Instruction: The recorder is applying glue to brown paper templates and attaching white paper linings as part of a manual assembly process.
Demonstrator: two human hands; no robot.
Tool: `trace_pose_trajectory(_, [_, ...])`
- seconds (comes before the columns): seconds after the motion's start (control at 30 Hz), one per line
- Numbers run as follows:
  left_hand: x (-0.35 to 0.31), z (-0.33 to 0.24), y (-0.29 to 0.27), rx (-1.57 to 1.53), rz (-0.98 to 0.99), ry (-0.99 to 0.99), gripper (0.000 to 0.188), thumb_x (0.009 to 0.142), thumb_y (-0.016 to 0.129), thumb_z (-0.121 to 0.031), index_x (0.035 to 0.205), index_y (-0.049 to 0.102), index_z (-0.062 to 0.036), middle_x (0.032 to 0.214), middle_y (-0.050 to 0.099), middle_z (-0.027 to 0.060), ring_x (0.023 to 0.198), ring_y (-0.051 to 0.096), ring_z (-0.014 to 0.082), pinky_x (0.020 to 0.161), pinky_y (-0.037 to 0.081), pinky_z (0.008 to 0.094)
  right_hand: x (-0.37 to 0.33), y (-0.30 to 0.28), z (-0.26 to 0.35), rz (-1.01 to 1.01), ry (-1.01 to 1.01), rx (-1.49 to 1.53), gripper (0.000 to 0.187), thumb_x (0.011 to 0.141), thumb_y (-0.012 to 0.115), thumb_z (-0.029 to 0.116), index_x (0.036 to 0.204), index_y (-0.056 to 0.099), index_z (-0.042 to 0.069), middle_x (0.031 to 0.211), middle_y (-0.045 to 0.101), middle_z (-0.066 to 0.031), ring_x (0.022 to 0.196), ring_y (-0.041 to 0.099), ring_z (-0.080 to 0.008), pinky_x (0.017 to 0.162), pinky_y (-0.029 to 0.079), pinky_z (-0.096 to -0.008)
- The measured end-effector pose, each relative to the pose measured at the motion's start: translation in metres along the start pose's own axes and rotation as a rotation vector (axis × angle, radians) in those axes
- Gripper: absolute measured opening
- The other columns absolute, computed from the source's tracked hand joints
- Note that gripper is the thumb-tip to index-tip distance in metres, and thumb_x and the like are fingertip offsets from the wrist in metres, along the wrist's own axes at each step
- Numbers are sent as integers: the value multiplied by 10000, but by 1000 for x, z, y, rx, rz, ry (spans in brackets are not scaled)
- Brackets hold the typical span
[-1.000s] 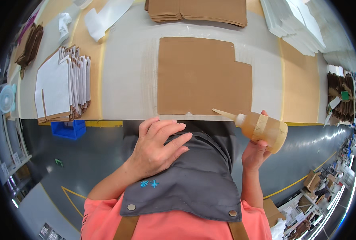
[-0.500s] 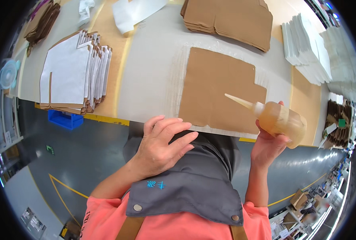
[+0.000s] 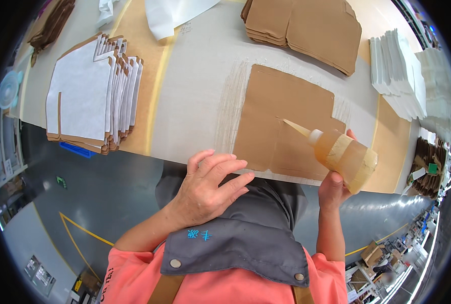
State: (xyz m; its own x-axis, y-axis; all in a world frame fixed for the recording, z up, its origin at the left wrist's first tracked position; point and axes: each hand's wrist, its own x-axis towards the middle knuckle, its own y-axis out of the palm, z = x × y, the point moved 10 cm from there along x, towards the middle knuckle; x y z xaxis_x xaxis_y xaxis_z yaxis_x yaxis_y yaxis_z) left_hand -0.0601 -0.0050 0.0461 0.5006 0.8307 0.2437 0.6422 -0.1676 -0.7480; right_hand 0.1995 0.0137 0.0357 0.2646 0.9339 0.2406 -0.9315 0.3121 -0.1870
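Observation:
My right hand (image 3: 337, 185) is wrapped round a squeeze bottle (image 3: 344, 154) of amber liquid, with a band of tape on its side. The bottle is tilted, its long pointed nozzle directed left, the tip over a flat brown leather-like piece (image 3: 266, 121) with a stepped right side. A faint line runs on that piece near the tip; whether the tip touches it I cannot tell. At the table's front edge, left of the brown piece, my left hand (image 3: 210, 187) holds nothing, its fingers apart and slightly bent.
A stack of brown pieces (image 3: 306, 35) lies behind the single piece. White-faced, brown-edged pieces (image 3: 81, 93) are fanned at the left. White sheets (image 3: 397, 71) are piled at the right. A loose white sheet (image 3: 177, 12) rests at the back. Brown bundles (image 3: 428, 167) stand beyond the table's right end.
The bottle has tipped further and shifted slightly left and down with my right hand. A faint line now shows near the nozzle tip. The view has turned a little; my left hand is nearly unmoved.

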Motion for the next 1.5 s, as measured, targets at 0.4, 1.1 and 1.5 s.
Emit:
trace_pose_trajectory(0.4, [-2, -4, -1, -8, 0, 14, 331, 772, 791, -175, 1098, 738, -156, 1193, 622, 26, 1118, 573, 221, 1004, 372, 457, -20, -22, -5, -122, 157, 123, 914, 811, 772, 549, 1446, 389, 16, 1450, 477, -220, 1362, 455, -316, 1115, 393, -488])
trace_pose_trajectory(1.1, [-9, -15, 0, -12, -38, 30, 290, 804, 765, -176, 1091, 733, -147, 1166, 635, 28, 1070, 592, 222, 981, 390, 439, -44, -71, 1, -266, 284, 158, 999, 799, 661, 705, 1501, 311, 87, 1478, 450, -191, 1279, 540, -309, 974, 548, -454])
trace_pose_trajectory(1.5, [-10, -4, -2, -190, -73, 14, 374, 719, 808, -52, 1080, 727, -105, 1050, 658, 44, 955, 622, 228, 761, 507, 332, 17, 6, -23, 6, 272, 290, 801, 891, 702, 498, 1464, 363, 51, 1487, 441, -214, 1338, 494, -307, 1000, 530, -481])
